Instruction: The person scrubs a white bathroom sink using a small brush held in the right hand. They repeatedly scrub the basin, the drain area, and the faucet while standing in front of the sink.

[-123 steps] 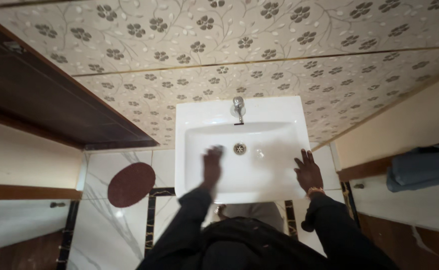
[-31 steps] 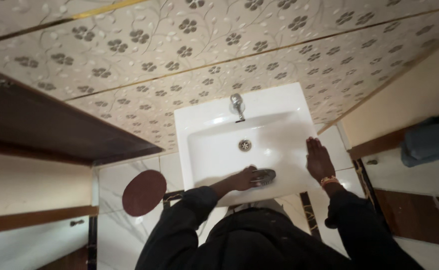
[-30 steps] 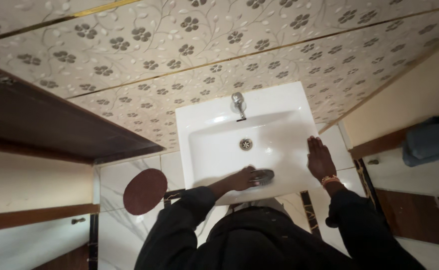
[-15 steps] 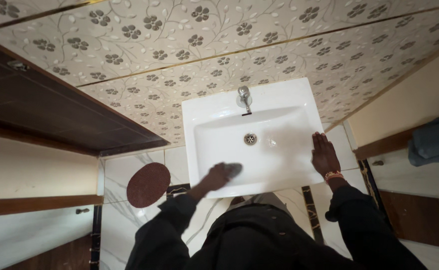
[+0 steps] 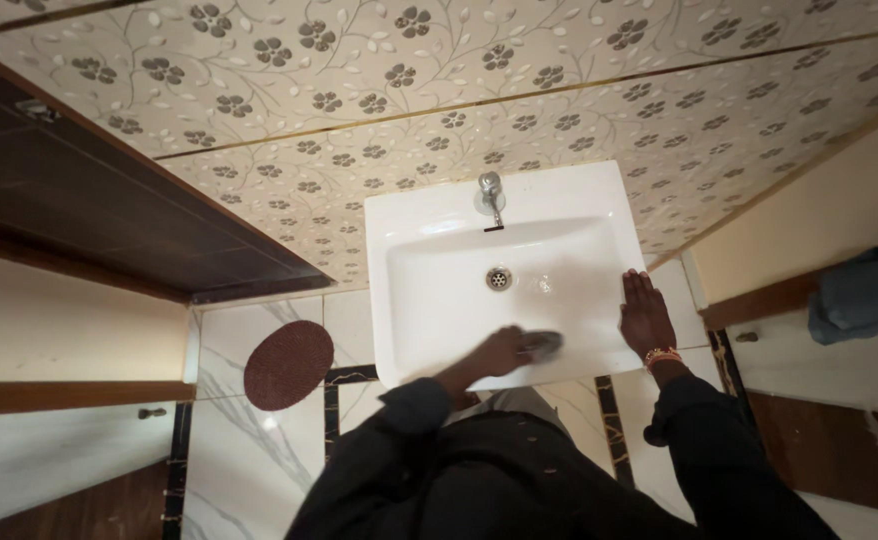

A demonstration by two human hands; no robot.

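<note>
Item: white rectangular washbasin [image 5: 409,215], wall-mounted, seen from above; chrome tap [image 5: 490,190] at 12 o'clock on its back ledge; round metal drain [image 5: 499,279] at the bowl's centre.

Item: left hand [image 5: 499,352], at 6 o'clock in the bowl, just inside the front rim; grip closed over a dark grey scrubbing pad [image 5: 542,344], which projects towards 3 o'clock from under the fingers and lies pressed on the bowl's inner surface; hand and pad slightly blurred, so finger placement cannot be told finely.

Item: right hand [image 5: 644,316], at 3 o'clock on the basin's right rim; grip wide and flat, fingers together pointing to 12 o'clock, palm down on the porcelain, holding nothing; beaded bracelet [image 5: 662,354] at the wrist.

Step in hand, by judgement: scrubbing of the bowl's front wall, the free hand bracing; the pad sits near the lower right of the bowl, so the next stroke would call for steady downward pressure and a sweep along the curve where wall meets floor, wrist turning with it, and the brace held.

Surroundings: floral patterned wall tiles [image 5: 379,100] behind the basin; dark wooden panel [image 5: 109,200] at 9 o'clock; round reddish-brown mat [image 5: 288,364] on the marble floor [image 5: 249,450] at 8 o'clock; folded blue cloth [image 5: 864,295] at 3 o'clock, well apart.
</note>
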